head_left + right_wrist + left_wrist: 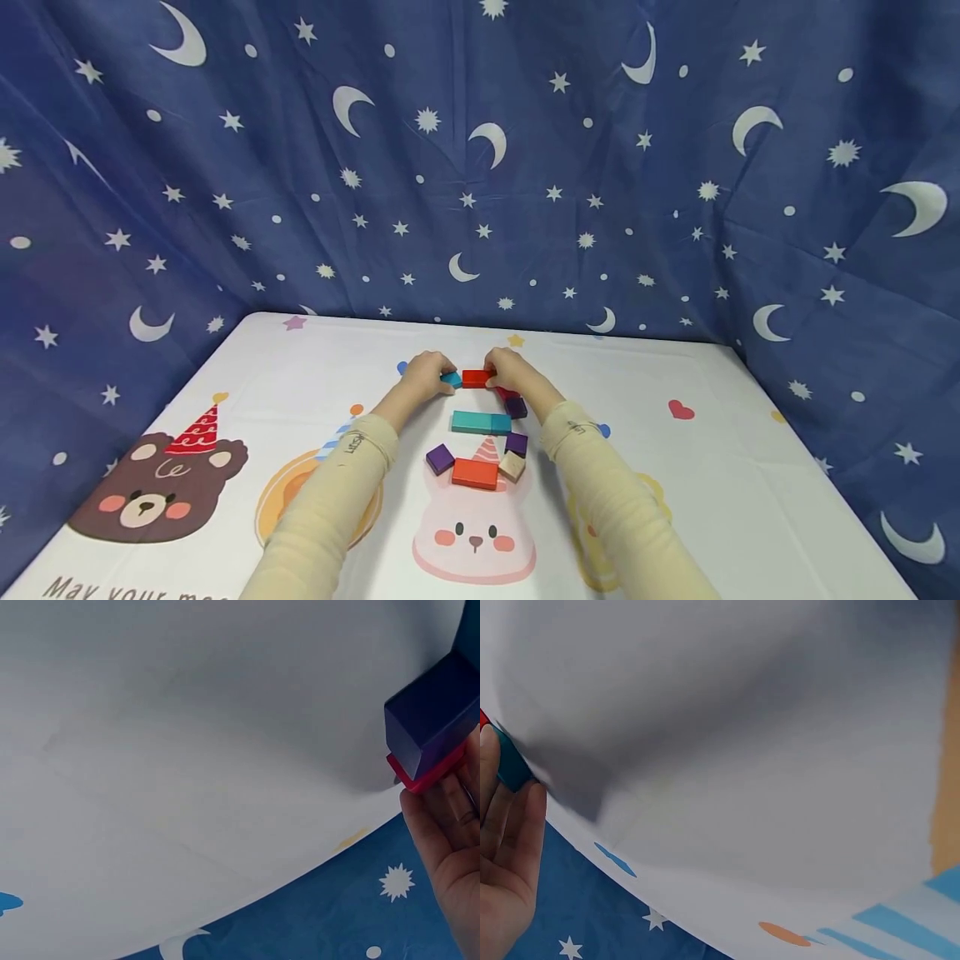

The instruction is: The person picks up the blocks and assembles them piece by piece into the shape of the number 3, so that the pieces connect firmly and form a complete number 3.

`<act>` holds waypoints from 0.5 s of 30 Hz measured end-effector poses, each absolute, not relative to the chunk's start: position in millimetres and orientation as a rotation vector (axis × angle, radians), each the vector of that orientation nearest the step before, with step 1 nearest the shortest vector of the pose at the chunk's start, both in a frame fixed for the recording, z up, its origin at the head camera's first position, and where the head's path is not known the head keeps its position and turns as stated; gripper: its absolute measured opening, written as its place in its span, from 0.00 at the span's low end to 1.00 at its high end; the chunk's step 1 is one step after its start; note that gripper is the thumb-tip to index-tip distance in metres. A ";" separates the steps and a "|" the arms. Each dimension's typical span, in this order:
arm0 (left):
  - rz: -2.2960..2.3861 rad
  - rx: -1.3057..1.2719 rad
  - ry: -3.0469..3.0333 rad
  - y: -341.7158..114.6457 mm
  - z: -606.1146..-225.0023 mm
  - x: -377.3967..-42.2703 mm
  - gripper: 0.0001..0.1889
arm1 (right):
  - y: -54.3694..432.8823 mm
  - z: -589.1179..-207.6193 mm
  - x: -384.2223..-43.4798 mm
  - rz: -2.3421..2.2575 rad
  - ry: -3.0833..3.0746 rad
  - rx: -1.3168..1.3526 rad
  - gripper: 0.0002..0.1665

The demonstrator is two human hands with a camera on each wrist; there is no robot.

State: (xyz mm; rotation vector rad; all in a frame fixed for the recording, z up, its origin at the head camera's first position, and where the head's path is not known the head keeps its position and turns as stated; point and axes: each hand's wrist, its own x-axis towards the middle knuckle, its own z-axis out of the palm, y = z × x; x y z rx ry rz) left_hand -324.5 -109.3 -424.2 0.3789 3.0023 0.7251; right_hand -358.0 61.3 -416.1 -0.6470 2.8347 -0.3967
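In the head view my left hand (pixel 426 377) pinches a small blue block (pixel 452 379) between thumb and fingers. The left wrist view has that blue block (pixel 511 763) at its left edge, in the fingers. A red block (pixel 476 379) lies just right of it, and my right hand (pixel 513 371) grips its right end with curled fingers. Under the right hand a crimson block (pixel 507 393) shows in part, beside a dark purple block (pixel 515 407). Close up in the right wrist view, right fingers lie along the crimson block (pixel 431 772), by the purple block (pixel 431 712).
Nearer me lie a teal block (pixel 471 422) joined end to end with a blue block (pixel 501 423), purple blocks (pixel 440 459), a plain wooden block (pixel 512 467) and an orange-red block (pixel 475 474). The white tablecloth (pixel 637 450) has printed animals. A starry curtain (pixel 525 167) hangs behind.
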 end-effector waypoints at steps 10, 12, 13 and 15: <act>0.707 0.396 2.998 -106.8 -422.8 -324.3 0.20 | 64.7 -424.1 -362.0 -0.436 2.834 -0.606 0.13; 0.710 0.380 2.990 -107.5 -422.0 -324.9 0.20 | 65.7 -430.0 -366.5 -0.421 2.855 -0.654 0.13; 0.719 0.366 2.984 -107.8 -421.6 -325.2 0.20 | 68.4 -445.4 -379.7 -0.425 2.870 -0.696 0.13; 0.752 0.322 2.961 -108.2 -421.1 -326.0 0.21 | 73.5 -472.3 -403.7 -0.423 2.885 -0.756 0.14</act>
